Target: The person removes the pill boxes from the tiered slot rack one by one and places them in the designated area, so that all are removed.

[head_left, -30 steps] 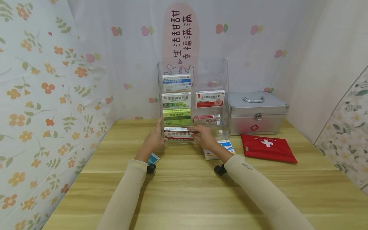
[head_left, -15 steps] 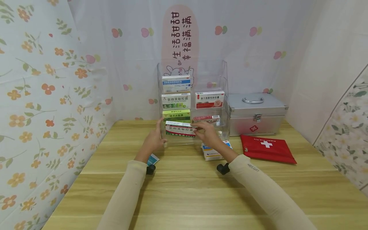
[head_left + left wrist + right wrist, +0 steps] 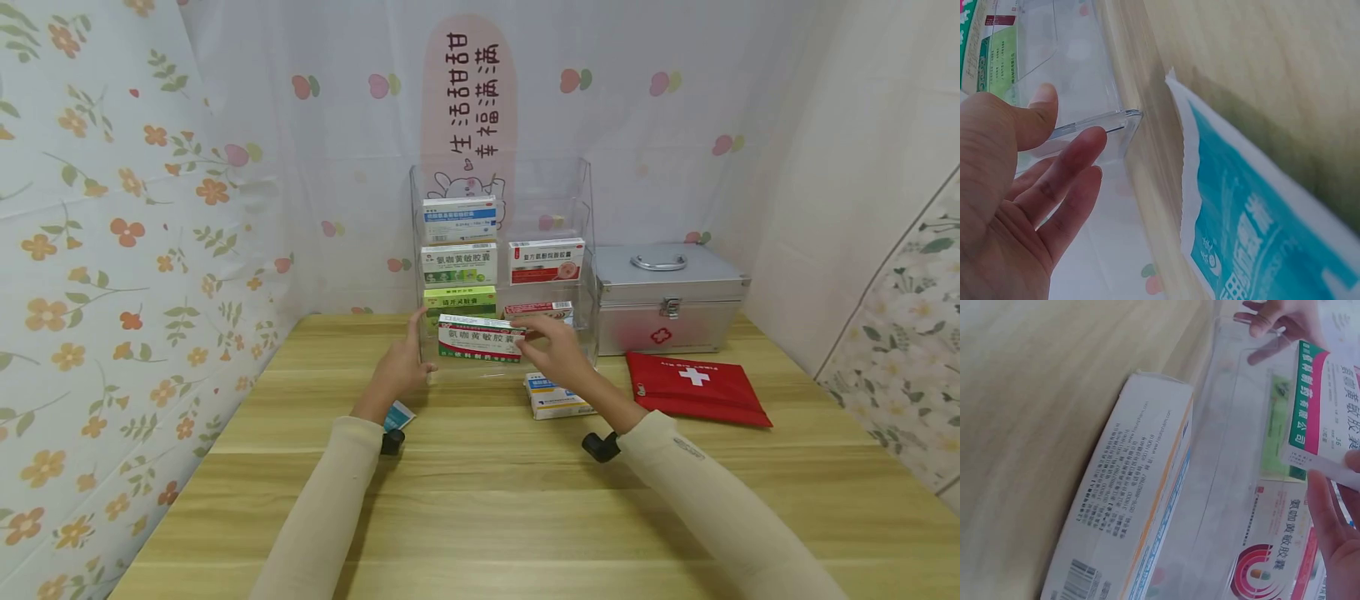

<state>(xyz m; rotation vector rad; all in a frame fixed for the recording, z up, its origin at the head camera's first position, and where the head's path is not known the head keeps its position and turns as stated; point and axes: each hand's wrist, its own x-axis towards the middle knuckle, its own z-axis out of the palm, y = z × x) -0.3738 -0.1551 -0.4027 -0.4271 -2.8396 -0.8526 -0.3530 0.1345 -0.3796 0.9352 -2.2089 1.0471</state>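
My right hand (image 3: pixel 561 354) pinches the right end of a white medicine box (image 3: pixel 480 340) with green and red bands, in front of the lower tiers of a clear acrylic display rack (image 3: pixel 543 183). Its printed face points toward me. In the right wrist view, my thumb and fingers hold the end of that medicine box (image 3: pixel 1329 412). My left hand (image 3: pixel 401 367) holds the rack's left side, thumb and fingers on either side of the clear edge (image 3: pixel 1094 122) in the left wrist view. Behind the held box, a green medicine box (image 3: pixel 459 300) stands partly covered.
Other medicine boxes (image 3: pixel 459 265) stand in the rack tiers. A blue-and-white box (image 3: pixel 557 400) lies before the rack. A teal packet (image 3: pixel 400 415) lies by my left wrist. To the right are a silver first-aid case (image 3: pixel 637 325) and a red pouch (image 3: pixel 701 396).
My right hand has lifted the white medicine box out of the rack's bottom tier and drawn it slightly right and toward me. The left hand has stayed at the rack's side.
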